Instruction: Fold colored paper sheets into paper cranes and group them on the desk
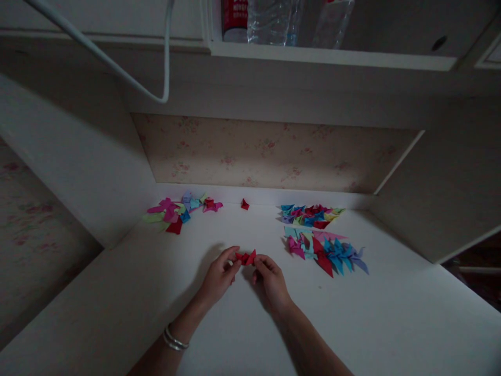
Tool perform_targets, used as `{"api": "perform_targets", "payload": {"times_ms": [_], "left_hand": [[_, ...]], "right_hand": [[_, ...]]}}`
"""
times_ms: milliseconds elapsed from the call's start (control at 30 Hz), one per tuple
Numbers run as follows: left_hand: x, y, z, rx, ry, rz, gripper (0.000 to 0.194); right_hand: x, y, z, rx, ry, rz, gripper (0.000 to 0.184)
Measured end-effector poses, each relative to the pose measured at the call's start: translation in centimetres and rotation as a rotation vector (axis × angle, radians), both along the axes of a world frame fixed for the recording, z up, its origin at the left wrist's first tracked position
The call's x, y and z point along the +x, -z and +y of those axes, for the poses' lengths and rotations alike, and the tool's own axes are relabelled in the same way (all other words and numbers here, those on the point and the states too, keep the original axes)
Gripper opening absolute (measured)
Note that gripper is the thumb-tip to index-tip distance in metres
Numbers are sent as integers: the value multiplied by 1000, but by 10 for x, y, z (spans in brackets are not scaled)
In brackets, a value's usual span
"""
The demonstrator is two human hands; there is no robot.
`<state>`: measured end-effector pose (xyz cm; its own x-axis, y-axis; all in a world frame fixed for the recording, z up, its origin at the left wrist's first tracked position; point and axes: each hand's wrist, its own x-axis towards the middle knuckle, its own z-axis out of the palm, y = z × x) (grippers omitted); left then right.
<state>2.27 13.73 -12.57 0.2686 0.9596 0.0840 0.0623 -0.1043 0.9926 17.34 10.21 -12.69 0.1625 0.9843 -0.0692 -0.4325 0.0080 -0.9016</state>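
A small red folded paper piece (pixel 246 257) is pinched between both hands just above the white desk (pixel 371 318). My left hand (pixel 219 277) grips its left end with fingertips closed, a bracelet on that wrist. My right hand (pixel 270 279) grips the right end, fingers curled. A pile of folded coloured papers (pixel 178 209) lies at the back left. Two more clusters of folded pieces lie at the back right, one near the wall (pixel 311 215) and one closer (pixel 326 250). A single small red folded piece (pixel 245 204) sits alone near the back wall.
The desk sits in an alcove with side panels left and right and a floral back panel (pixel 270 151). A shelf (pixel 332 55) above holds plastic bottles and a red can. A white cable (pixel 117 68) hangs at the upper left. The scene is dim.
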Motion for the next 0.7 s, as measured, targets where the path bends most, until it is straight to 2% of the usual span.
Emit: {"api": "perform_targets", "payload": {"times_ms": [167,400,533,700], "left_hand": [[1,-3,-5,70,22,119,27],[4,1,-5,19,17,118,29],[-1,2,1,-32,-16,118,29],[-4,-11,15,-20,27,181,30]], "right_hand": [[15,-2,-4,-12,-11,-26,28],[26,0,-10,-12,-51,-19,27],[25,4,-12,-29,-42,-93,29],[27,8,-12,-36,-41,-147,34]]}}
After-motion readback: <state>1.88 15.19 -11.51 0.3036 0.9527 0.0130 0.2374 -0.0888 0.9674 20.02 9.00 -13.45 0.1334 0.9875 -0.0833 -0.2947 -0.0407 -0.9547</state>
